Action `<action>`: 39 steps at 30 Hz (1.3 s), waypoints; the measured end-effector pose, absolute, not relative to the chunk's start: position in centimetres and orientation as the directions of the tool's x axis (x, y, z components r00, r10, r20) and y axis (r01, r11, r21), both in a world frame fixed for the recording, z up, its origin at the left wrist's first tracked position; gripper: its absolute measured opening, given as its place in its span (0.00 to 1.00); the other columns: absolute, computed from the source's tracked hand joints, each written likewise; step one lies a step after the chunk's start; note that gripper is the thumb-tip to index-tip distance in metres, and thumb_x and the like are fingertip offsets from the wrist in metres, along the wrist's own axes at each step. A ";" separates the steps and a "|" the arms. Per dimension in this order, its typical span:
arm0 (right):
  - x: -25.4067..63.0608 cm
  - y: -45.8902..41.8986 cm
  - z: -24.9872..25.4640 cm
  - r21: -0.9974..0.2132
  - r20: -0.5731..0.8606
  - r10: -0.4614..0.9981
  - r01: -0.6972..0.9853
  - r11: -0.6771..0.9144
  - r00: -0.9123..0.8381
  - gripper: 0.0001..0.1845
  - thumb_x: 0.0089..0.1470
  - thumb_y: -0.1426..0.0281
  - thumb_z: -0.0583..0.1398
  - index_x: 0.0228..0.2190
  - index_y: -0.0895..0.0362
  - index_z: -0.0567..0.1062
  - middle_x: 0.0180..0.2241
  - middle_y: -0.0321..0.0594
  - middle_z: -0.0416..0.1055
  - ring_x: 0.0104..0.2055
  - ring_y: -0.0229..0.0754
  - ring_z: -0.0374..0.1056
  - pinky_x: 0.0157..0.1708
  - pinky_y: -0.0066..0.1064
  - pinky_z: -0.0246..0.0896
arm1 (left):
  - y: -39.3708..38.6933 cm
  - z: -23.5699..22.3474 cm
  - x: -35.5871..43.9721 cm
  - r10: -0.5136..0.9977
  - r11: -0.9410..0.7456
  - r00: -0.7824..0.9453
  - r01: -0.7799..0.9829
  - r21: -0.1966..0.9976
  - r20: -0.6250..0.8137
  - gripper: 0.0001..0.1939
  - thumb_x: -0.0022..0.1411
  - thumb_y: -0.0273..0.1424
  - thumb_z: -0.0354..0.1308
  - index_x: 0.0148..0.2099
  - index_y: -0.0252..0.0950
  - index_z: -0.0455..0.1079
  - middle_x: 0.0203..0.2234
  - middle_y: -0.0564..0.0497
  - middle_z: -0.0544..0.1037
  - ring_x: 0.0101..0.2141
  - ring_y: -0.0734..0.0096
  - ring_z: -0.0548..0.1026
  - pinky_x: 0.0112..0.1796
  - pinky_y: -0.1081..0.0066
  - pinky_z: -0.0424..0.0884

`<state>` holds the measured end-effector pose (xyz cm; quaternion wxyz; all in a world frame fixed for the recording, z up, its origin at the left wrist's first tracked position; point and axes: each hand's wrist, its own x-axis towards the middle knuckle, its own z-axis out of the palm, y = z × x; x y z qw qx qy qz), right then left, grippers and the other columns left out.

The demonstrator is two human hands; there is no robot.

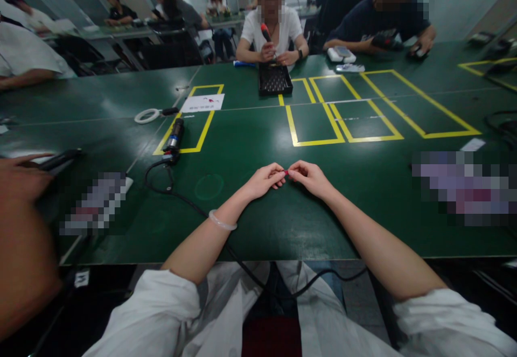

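Observation:
Both hands meet above the green table [258, 228], close to its front edge. My left hand [264, 179] pinches one side of a tiny red piece [286, 172]. From the other side, the fingertips of my right hand [307, 176] close on the same piece. Most of it is hidden by the fingers, and its kind is too small to make out. A pale bracelet [222, 222] circles my left wrist.
A cylindrical black tool [175, 136] with a cable lies left, near a white card [203, 102] bearing small red bits. Yellow tape frames [319, 142] mark the table. Across sits a person with a red-handled screwdriver [265, 32] over a black tray [275, 89]. Another person's arm [28, 238] reaches in from the left.

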<state>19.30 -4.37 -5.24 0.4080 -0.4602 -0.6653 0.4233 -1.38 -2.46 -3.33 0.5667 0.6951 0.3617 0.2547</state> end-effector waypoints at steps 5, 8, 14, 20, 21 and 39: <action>19.1 -4.5 -5.0 -0.962 0.160 0.953 0.177 0.209 -0.259 0.15 0.53 0.59 0.64 0.36 0.58 0.74 0.31 0.39 0.74 0.30 0.38 0.68 0.32 0.31 0.63 | -2.5 -3.5 -1.4 0.803 -0.071 0.593 0.201 0.977 -0.064 0.17 0.64 0.40 0.59 0.46 0.31 0.65 0.33 0.48 0.75 0.30 0.77 0.73 0.32 0.75 0.70; 19.0 -4.6 -4.8 -0.959 0.186 0.944 0.160 0.235 -0.272 0.14 0.52 0.61 0.65 0.35 0.57 0.73 0.29 0.37 0.72 0.29 0.36 0.66 0.30 0.30 0.61 | -2.5 -3.6 -1.4 0.806 -0.063 0.588 0.188 0.980 -0.061 0.17 0.62 0.38 0.60 0.46 0.32 0.65 0.33 0.49 0.75 0.30 0.77 0.74 0.32 0.76 0.70; 18.9 -4.7 -4.7 -0.945 0.210 0.934 0.185 0.270 -0.290 0.12 0.52 0.64 0.64 0.36 0.57 0.72 0.30 0.37 0.72 0.27 0.35 0.64 0.28 0.29 0.58 | -2.5 -3.5 -1.4 0.807 -0.057 0.587 0.176 0.983 -0.058 0.15 0.61 0.35 0.61 0.46 0.32 0.65 0.33 0.49 0.75 0.31 0.76 0.74 0.32 0.76 0.71; 18.9 -4.8 -4.5 -0.930 0.217 0.933 0.230 0.286 -0.286 0.11 0.52 0.64 0.63 0.36 0.57 0.72 0.30 0.37 0.73 0.27 0.35 0.63 0.28 0.29 0.58 | -2.4 -3.6 -1.4 0.805 -0.061 0.590 0.188 0.980 -0.063 0.14 0.61 0.34 0.61 0.46 0.32 0.65 0.33 0.49 0.75 0.31 0.75 0.75 0.32 0.74 0.72; 18.9 -4.8 -4.5 -0.929 0.216 0.933 0.232 0.287 -0.288 0.11 0.52 0.64 0.63 0.36 0.57 0.72 0.30 0.38 0.73 0.27 0.35 0.63 0.28 0.29 0.58 | -2.4 -3.6 -1.4 0.806 -0.058 0.588 0.191 0.980 -0.067 0.14 0.61 0.34 0.61 0.45 0.32 0.64 0.32 0.49 0.75 0.31 0.75 0.75 0.32 0.74 0.72; 19.3 -4.3 -5.5 -0.957 0.184 0.949 0.175 0.232 -0.256 0.13 0.53 0.63 0.64 0.37 0.56 0.71 0.32 0.38 0.72 0.28 0.36 0.64 0.30 0.30 0.59 | 1.3 -1.8 -8.0 0.892 -0.268 0.450 0.459 0.847 0.039 0.21 0.64 0.36 0.54 0.57 0.33 0.65 0.48 0.40 0.73 0.46 0.63 0.74 0.46 0.62 0.72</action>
